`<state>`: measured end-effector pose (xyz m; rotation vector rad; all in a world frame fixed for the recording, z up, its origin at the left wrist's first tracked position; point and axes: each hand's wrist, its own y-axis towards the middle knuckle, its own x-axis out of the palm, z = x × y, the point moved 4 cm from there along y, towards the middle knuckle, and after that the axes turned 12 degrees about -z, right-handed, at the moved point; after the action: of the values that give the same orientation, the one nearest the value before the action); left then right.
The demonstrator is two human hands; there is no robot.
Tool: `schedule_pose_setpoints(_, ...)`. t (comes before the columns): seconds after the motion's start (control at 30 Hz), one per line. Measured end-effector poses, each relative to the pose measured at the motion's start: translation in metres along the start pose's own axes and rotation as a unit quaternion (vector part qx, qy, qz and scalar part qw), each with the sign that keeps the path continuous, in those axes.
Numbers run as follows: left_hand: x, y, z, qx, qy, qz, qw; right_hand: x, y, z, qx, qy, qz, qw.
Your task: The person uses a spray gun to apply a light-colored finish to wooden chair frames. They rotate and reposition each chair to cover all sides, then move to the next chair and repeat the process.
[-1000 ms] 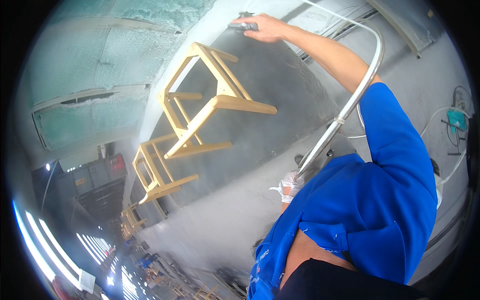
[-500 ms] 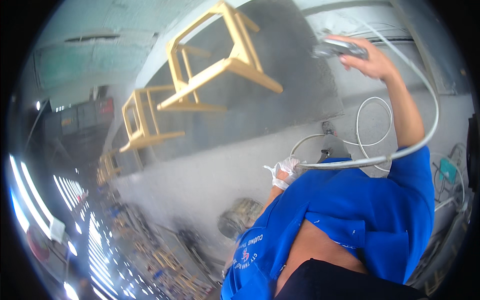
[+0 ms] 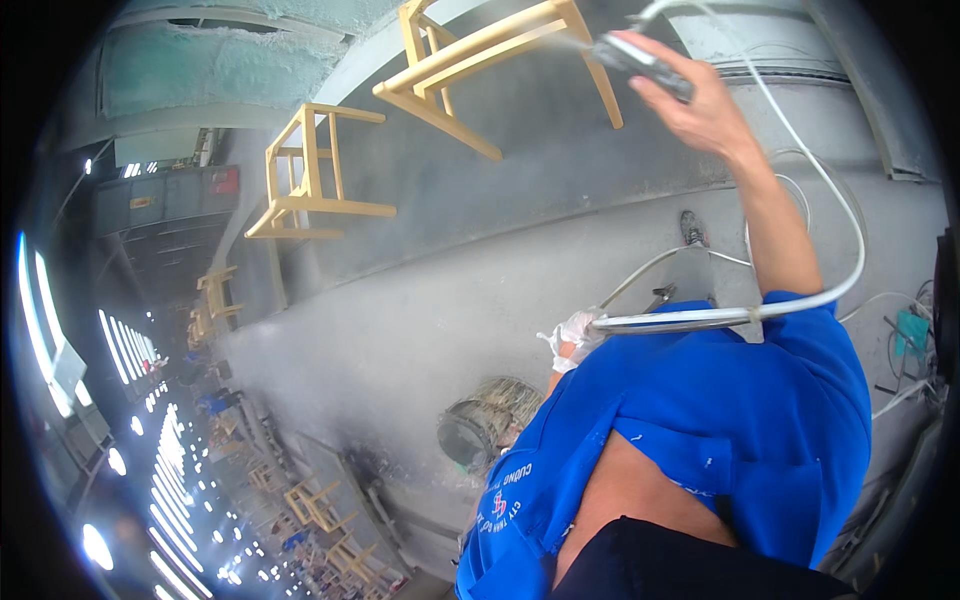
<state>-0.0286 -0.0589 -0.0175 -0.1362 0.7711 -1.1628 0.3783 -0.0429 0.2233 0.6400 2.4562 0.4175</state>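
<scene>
Grips a grey spray gun point(image 3: 648, 66) in the right hand point(image 3: 703, 108) at upper right, sending mist point(image 3: 574, 42) toward a pale wooden chair frame point(image 3: 460, 56) at top centre; clasps a white hose point(image 3: 680, 322) in the gloved left hand point(image 3: 574, 338), mid-frame, with a second chair frame point(image 3: 311, 150) at upper left.

Two hands point(image 3: 700, 105), one spray gun point(image 3: 640, 65), two near wooden frames point(image 3: 465, 50), one bucket point(image 3: 488, 422).

The spray gun point(image 3: 648, 66) has come closer to the nearest chair point(image 3: 480, 44).
</scene>
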Motion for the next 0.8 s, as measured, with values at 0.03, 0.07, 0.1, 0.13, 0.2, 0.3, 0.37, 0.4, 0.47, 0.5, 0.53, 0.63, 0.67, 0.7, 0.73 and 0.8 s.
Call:
schedule_pose_setpoints(0.03,-0.001,-0.018,-0.010,0.042,-0.052,0.013,0.998,0.025,0.008,-0.020,-0.041,-0.025,0.002,0.999)
schedule_pose_setpoints(0.07,-0.003,-0.036,-0.020,0.085,-0.102,0.023,0.991,0.046,0.009,-0.039,-0.079,-0.048,0.002,0.996)
schedule_pose_setpoints(0.1,-0.001,-0.048,-0.030,0.107,-0.132,0.023,0.985,0.059,0.012,-0.042,-0.015,0.026,-0.032,0.999)
schedule_pose_setpoints(0.13,-0.004,-0.061,-0.042,0.117,-0.152,0.026,0.981,0.073,0.010,-0.045,0.049,0.103,-0.063,0.991)
schedule_pose_setpoints(0.2,-0.010,-0.083,-0.067,0.088,-0.131,0.043,0.987,0.093,0.000,-0.050,0.101,0.232,-0.080,0.964)
schedule_pose_setpoints(0.3,-0.028,-0.118,-0.104,0.033,-0.082,0.076,0.993,0.132,-0.023,-0.029,0.177,0.373,0.029,0.910)
schedule_pose_setpoints(0.37,-0.049,-0.138,-0.121,-0.002,-0.052,0.104,0.993,0.168,-0.032,0.004,0.211,0.445,0.078,0.867)
schedule_pose_setpoints(0.4,-0.065,-0.148,-0.130,-0.023,-0.081,0.133,0.988,0.189,-0.037,0.023,0.238,0.463,0.091,0.849)
schedule_pose_setpoints(0.47,-0.104,-0.161,-0.141,-0.064,0.032,0.158,0.985,0.231,-0.047,0.064,0.294,0.469,0.107,0.826)
schedule_pose_setpoints(0.5,-0.126,-0.169,-0.143,-0.084,0.188,0.139,0.969,0.252,-0.052,0.085,0.338,0.448,0.116,0.820)
schedule_pose_setpoints(0.53,-0.143,-0.171,-0.147,-0.102,0.222,0.128,0.961,0.273,-0.058,0.105,0.381,0.441,0.114,0.804)
schedule_pose_setpoints(0.63,-0.187,-0.181,-0.160,-0.128,0.272,0.104,0.948,0.330,-0.073,0.153,0.435,0.437,0.139,0.775)
schedule_pose_setpoints(0.67,-0.201,-0.181,-0.165,-0.118,0.253,0.103,0.955,0.346,-0.078,0.165,0.439,0.430,0.138,0.777)
schedule_pose_setpoints(0.7,-0.213,-0.184,-0.171,-0.112,0.234,0.097,0.961,0.362,-0.082,0.175,0.454,0.411,0.132,0.780)
schedule_pose_setpoints(0.73,-0.224,-0.185,-0.176,-0.104,0.239,0.104,0.960,0.377,-0.089,0.180,0.474,0.391,0.124,0.779)
schedule_pose_setpoints(0.8,-0.242,-0.182,-0.187,-0.089,0.229,0.099,0.964,0.396,-0.099,0.175,0.486,0.303,0.101,0.814)
